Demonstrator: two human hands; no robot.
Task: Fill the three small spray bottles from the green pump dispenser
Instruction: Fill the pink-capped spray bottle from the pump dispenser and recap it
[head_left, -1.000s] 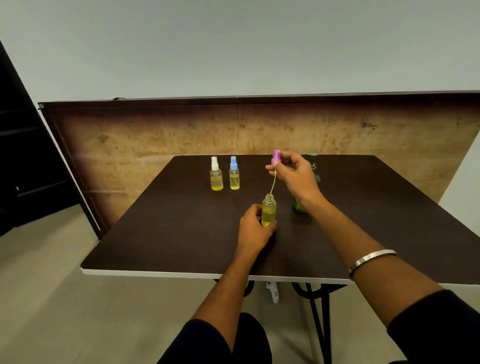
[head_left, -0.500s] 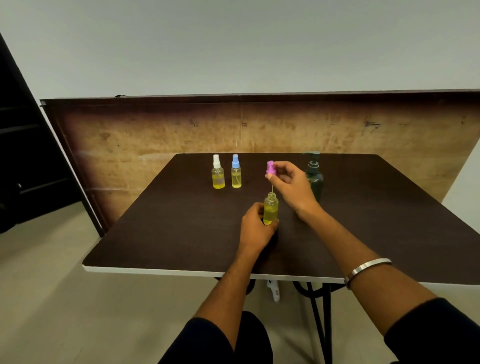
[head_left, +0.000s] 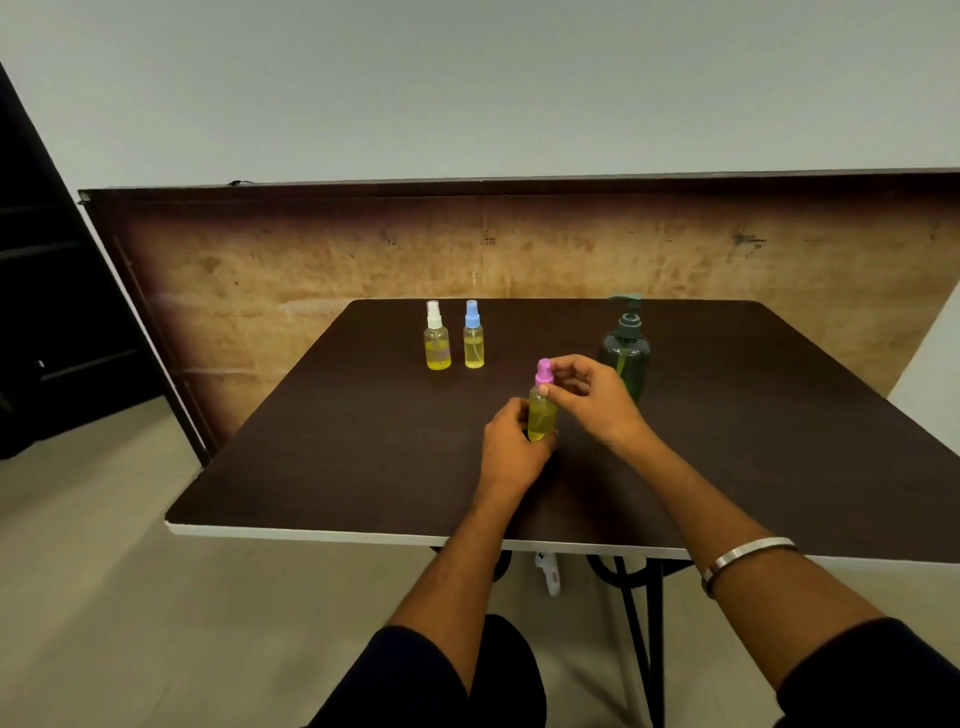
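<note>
While upright mid-desk (head_left: 363, 457), pink-capped spray bottle (head_left: 542, 413) gripped low by left hand (head_left: 511, 447), pink cap (head_left: 544, 371) pinched by right hand (head_left: 592, 397). Behind: white-capped bottle (head_left: 437, 338), blue-capped bottle (head_left: 473, 336) side by side; green pump dispenser (head_left: 626, 348) right.

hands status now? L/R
Left hand: grips the small clear spray bottle of yellow liquid.
Right hand: fingers pinch its pink spray cap.
</note>
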